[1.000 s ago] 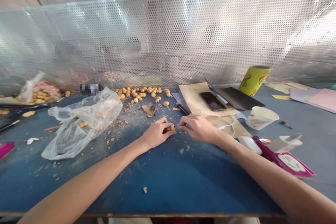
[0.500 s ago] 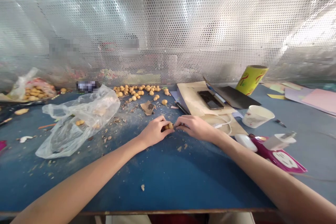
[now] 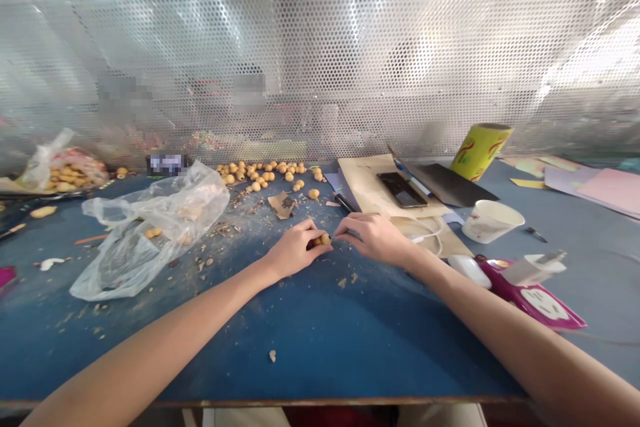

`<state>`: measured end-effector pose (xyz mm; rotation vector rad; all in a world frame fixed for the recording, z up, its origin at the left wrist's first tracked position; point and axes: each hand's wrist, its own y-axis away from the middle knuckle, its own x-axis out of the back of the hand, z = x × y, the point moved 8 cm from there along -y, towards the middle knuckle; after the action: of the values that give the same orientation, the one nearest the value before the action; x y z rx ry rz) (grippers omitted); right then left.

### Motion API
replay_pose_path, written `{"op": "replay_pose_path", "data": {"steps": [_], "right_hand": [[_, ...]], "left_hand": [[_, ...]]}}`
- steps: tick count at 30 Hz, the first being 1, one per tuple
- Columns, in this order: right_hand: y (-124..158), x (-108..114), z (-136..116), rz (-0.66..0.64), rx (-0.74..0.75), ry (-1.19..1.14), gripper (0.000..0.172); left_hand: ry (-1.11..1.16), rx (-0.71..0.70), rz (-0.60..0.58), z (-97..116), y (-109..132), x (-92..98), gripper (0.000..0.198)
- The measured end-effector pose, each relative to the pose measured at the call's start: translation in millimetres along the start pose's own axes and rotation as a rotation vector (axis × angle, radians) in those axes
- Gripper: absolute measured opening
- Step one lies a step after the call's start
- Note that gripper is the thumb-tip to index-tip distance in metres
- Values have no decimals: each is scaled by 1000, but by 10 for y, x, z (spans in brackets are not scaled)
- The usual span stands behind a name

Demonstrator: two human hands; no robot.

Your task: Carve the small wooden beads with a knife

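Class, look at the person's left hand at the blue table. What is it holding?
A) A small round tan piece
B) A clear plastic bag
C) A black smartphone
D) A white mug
A: the small round tan piece is pinched in the fingers of the left hand.

- 2 bare hands (image 3: 333, 240)
- 1 held tan bead (image 3: 325, 239)
- roughly 40 loose tan beads (image 3: 269, 167)
- 2 plastic bags (image 3: 150, 233)
- 1 smartphone (image 3: 401, 189)
- 1 white cup (image 3: 493, 221)
- 1 yellow patterned paper tube (image 3: 480, 152)
- 1 white computer mouse (image 3: 469, 271)
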<state>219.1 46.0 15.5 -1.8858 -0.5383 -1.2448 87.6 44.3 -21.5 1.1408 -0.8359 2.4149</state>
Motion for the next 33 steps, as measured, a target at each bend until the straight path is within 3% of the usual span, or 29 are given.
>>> {"op": "replay_pose_path", "data": {"steps": [6,17,24,33], "right_hand": [[13,60,98,74,-73,47,13],[9,123,-57,130,9,85,19],[6,197,-158,191,138,97,17],[-4,186,-185,202,87,77,16]], "left_hand": [[25,17,-4,9,1,27,30],[27,31,-27,2,8,17,30],[9,20,-7,18,1,45,31],[6,14,-19,15,7,17,31]]}}
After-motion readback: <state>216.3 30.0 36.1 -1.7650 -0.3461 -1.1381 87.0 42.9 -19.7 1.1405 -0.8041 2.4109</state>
